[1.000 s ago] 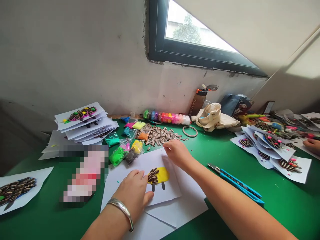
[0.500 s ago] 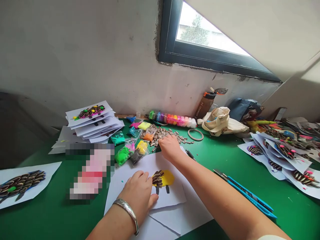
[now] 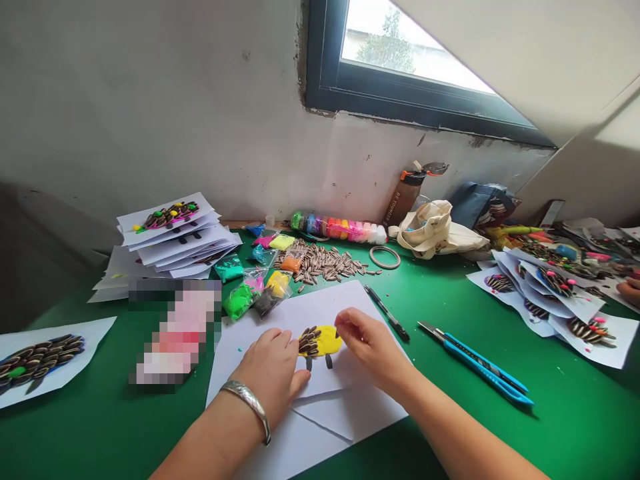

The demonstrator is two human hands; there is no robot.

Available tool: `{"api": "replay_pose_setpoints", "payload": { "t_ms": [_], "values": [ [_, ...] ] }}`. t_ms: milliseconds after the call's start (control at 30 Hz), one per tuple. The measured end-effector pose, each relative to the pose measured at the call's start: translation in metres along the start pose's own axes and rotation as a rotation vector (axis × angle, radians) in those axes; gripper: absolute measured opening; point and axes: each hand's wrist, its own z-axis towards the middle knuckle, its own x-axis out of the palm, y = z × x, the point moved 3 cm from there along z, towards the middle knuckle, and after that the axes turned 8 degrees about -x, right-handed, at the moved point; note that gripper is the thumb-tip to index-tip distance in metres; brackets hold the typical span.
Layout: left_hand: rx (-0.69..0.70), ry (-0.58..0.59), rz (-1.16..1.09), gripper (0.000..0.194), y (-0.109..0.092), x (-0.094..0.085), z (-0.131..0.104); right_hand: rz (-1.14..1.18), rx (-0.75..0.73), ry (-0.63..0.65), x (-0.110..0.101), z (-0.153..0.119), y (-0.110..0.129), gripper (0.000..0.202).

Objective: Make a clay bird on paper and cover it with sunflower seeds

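Observation:
A yellow clay shape (image 3: 329, 341) with dark legs lies on white paper (image 3: 325, 380), its left part covered by striped sunflower seeds (image 3: 309, 341). My left hand (image 3: 270, 367), a silver bangle at its wrist, rests flat on the paper at the shape's left side, fingers spread. Over the shape's right end is my right hand (image 3: 365, 340), thumb and forefinger pinched on a small dark seed. A heap of loose seeds (image 3: 330, 262) lies behind the paper, beside small bags of coloured clay such as the green one (image 3: 239, 303).
A pen (image 3: 387, 313) and a blue cutter (image 3: 480, 367) lie to the right. Stacked seed pictures (image 3: 175, 230) stand back left, others (image 3: 560, 293) at right. A bottle (image 3: 404, 199), cloth bag (image 3: 430, 230) and ring (image 3: 385, 257) are behind. Another person's hand (image 3: 631, 290) shows at far right.
My right hand has come back from the seed heap to the right end of the yellow shape, with a seed in its fingers. My left hand stays on the paper. The view has shifted slightly.

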Motion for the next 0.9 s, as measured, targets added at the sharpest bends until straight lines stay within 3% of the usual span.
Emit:
{"api": "replay_pose_setpoints", "payload": {
  "t_ms": [200, 500, 900],
  "values": [
    [-0.004, 0.013, 0.014, 0.029, -0.001, 0.0, 0.0, 0.138, 0.038, 0.024, 0.012, -0.004, -0.001, 0.011],
    [-0.004, 0.016, 0.001, 0.027, 0.001, 0.001, -0.002, -0.21, -0.283, 0.03, 0.022, 0.002, -0.005, 0.028],
    [-0.018, 0.033, 0.005, 0.028, -0.001, 0.0, -0.001, -0.335, -0.289, 0.038, 0.026, 0.003, -0.008, 0.02]
  ]
}}
